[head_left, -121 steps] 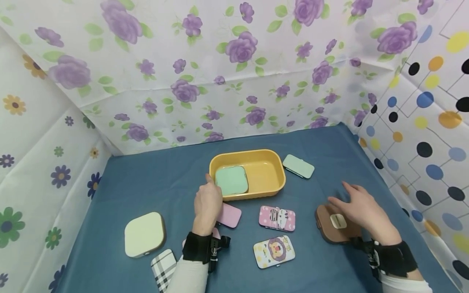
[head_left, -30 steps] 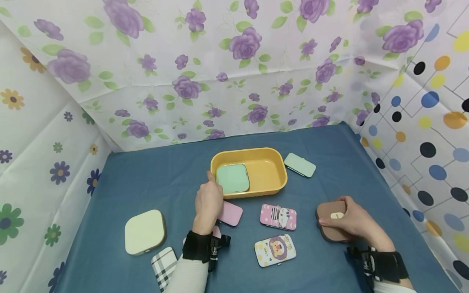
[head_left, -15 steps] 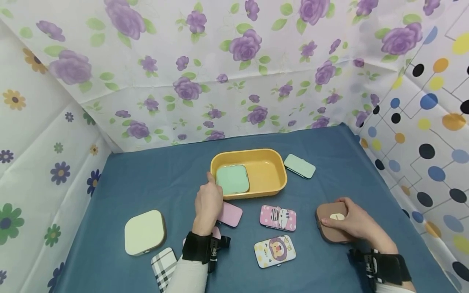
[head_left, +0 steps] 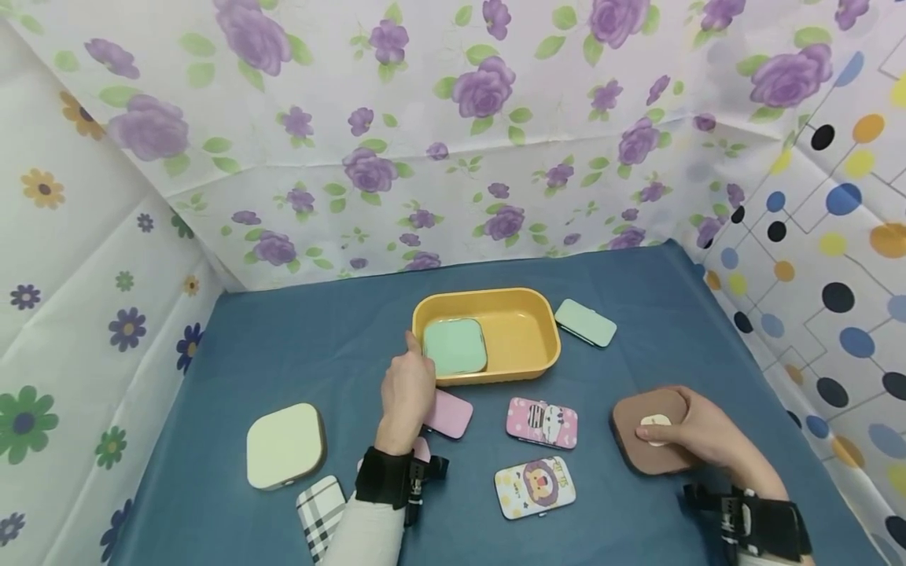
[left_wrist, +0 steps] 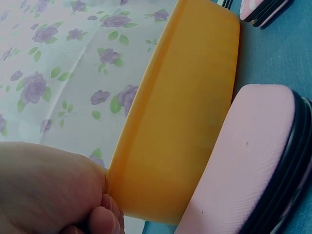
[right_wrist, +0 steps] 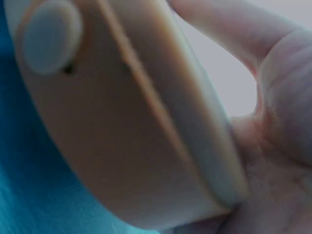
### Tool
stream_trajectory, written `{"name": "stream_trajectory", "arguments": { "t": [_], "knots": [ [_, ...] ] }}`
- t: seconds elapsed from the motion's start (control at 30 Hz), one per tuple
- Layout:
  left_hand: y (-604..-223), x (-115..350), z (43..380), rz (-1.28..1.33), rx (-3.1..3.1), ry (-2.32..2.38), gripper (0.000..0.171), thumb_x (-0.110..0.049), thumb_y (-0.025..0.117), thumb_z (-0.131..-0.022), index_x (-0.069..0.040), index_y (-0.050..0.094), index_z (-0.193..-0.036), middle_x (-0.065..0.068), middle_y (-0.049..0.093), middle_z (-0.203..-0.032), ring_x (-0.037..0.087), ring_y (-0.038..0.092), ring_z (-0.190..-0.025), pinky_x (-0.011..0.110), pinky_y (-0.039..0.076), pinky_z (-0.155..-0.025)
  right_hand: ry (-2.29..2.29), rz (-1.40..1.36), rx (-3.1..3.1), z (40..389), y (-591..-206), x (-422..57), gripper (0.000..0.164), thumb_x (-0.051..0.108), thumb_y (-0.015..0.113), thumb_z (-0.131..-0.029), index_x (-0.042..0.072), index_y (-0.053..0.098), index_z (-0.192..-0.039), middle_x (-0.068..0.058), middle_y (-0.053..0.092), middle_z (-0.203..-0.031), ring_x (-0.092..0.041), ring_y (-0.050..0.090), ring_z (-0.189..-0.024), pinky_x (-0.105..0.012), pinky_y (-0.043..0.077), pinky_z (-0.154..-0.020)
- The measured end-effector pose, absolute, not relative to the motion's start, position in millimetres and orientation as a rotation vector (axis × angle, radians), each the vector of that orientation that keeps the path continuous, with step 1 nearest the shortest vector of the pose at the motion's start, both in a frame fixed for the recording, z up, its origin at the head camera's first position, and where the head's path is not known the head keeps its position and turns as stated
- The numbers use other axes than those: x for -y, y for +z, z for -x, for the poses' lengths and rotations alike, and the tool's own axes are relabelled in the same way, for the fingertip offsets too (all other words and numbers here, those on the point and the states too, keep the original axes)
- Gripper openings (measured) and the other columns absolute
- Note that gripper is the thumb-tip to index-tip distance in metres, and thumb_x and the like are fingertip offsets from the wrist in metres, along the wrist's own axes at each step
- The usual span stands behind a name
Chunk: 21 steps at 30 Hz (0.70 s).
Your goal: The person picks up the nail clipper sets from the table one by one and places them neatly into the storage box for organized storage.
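Observation:
My left hand [head_left: 408,389] pinches the left end of a yellow plastic tray [head_left: 524,375]; in the left wrist view curled fingers [left_wrist: 105,220] meet the tray's corner. A mint-green square case [head_left: 455,346] lies inside the tray, toward its left end. At the right, my right hand [head_left: 708,428] grips a brown rounded-square case [head_left: 637,448], its thumb across the pale oval label on top. The right wrist view shows the brown case [right_wrist: 112,131] close up and blurred, with a round pale button on its side and the palm [right_wrist: 282,146] behind it.
Around the tray lie a light-green case [head_left: 586,322], a pink cartoon case [head_left: 541,423], a lion-print case [head_left: 535,487], a plain pink case [head_left: 451,414], a plaid case [head_left: 321,509] and a cream case [head_left: 285,446]. Patterned cloth walls [head_left: 453,157] enclose the blue surface.
My right hand has come down from hovering over the brown case and taken hold of it; the case now sits at a slightly different angle. The left hand has stayed at the tray.

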<state>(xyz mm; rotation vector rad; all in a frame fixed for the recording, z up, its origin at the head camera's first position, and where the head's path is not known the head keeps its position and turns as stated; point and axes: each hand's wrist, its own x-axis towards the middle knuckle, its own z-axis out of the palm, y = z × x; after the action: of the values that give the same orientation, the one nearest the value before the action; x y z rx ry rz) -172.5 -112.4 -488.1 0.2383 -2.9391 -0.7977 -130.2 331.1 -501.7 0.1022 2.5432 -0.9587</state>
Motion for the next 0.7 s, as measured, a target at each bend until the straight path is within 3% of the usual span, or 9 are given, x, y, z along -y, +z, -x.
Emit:
{"name": "stream_trajectory", "arguments": {
  "t": [0.17, 0.4, 0.7],
  "knots": [
    [-488.3, 112.6, 172.1, -0.244, 2.944, -0.806, 0.057, -0.016, 0.049, -0.102, 0.003, 0.031, -0.153, 0.006, 0.044, -0.049, 0.018, 0.034, -0.034, 0.029, 0.023, -0.036, -0.997, -0.121, -2.539, 131.9, -499.1, -330.8, 0.093, 0.06, 0.077, -0.079, 0.006, 0.038, -0.144, -0.017, 0.058, -0.119, -0.027, 0.06, -0.097, -0.042, 0.05, -0.079],
    [-490.2, 112.9, 172.2, -0.231, 2.941, -0.794, 0.057, -0.016, 0.049, -0.102, 0.003, 0.032, -0.153, 0.006, 0.044, -0.05, 0.019, 0.035, -0.035, 0.029, 0.024, -0.036, -1.016, -0.146, -2.529, 133.6, -498.2, -326.3, 0.099, 0.065, 0.072, -0.08, 0.005, 0.032, -0.149, -0.021, 0.053, -0.129, -0.033, 0.057, -0.108, -0.045, 0.048, -0.083],
    [-490.4, 111.9, 171.2, -0.213, 2.91, -0.785, 0.056, -0.014, 0.049, -0.101, 0.004, 0.033, -0.152, 0.006, 0.043, -0.049, 0.018, 0.033, -0.034, 0.029, 0.023, -0.035, -1.198, -0.144, -2.53, 137.1, -502.7, -322.5, 0.096, 0.062, 0.068, -0.085, 0.011, 0.025, -0.154, -0.023, 0.042, -0.137, -0.038, 0.047, -0.115, -0.049, 0.042, -0.087]
  ]
}}
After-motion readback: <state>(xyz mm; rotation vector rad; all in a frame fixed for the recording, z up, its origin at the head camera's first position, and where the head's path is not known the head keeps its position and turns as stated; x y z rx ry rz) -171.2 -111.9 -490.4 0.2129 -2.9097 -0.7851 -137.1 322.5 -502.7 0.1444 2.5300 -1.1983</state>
